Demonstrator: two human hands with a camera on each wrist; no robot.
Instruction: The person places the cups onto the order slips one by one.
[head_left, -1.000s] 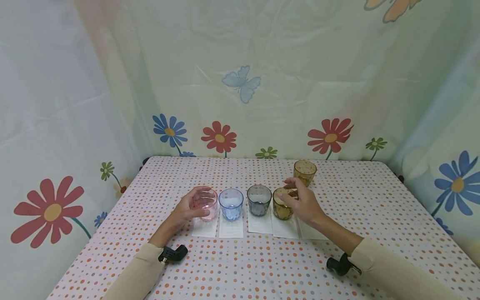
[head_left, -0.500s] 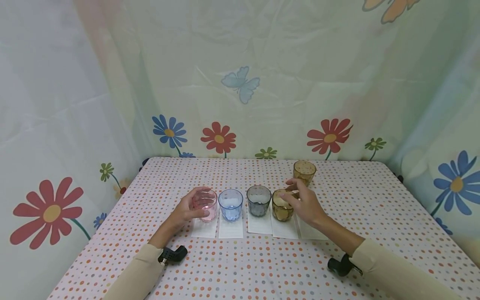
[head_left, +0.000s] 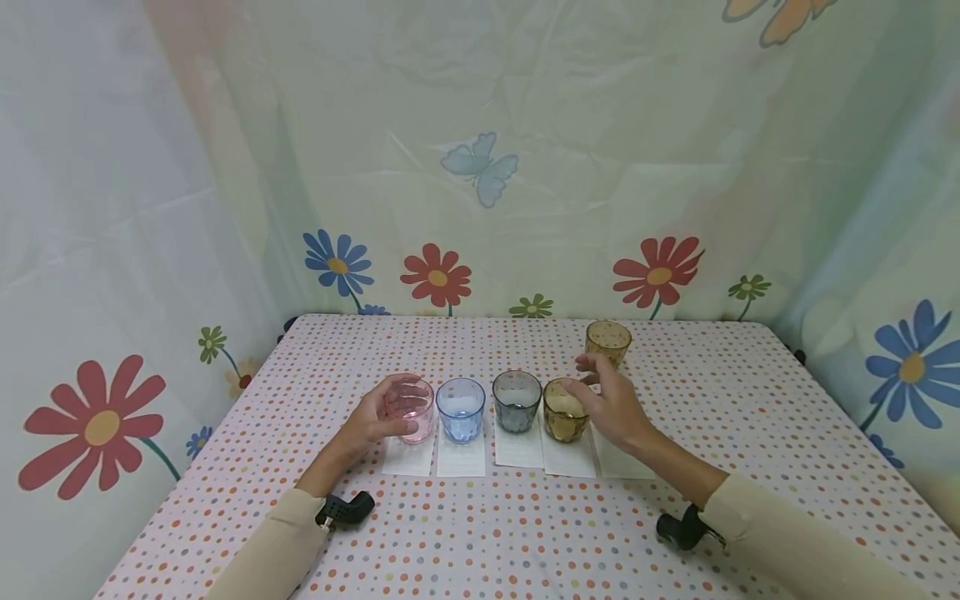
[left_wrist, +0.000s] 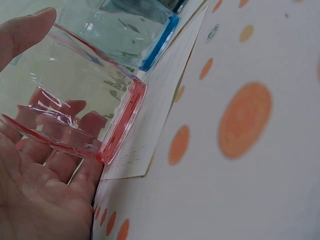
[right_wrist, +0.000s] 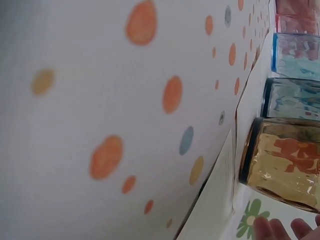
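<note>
My left hand (head_left: 377, 414) holds a pink glass (head_left: 422, 406) at the left end of a row, thumb in front and fingers round the back. In the left wrist view the pink glass (left_wrist: 75, 100) stands upright on a paper sheet (left_wrist: 145, 135), fingers showing through it. My right hand (head_left: 615, 406) is at the right side of an amber glass (head_left: 564, 421), thumb near its rim and fingers relaxed. In the right wrist view its fingertips (right_wrist: 270, 230) lie apart from the amber glass (right_wrist: 280, 167). A blue glass (head_left: 461, 414) and a grey glass (head_left: 517, 408) stand between.
A second amber glass (head_left: 609, 340) stands farther back, behind my right hand. White paper sheets (head_left: 517, 452) lie under the row, one of them (head_left: 626, 464) below my right wrist. The dotted tablecloth (head_left: 480, 533) ends at a floral curtain (head_left: 375, 208).
My right hand has shifted slightly right, its thumb and fingers drawing back from the front amber glass. My left hand keeps its hold on the pink glass.
</note>
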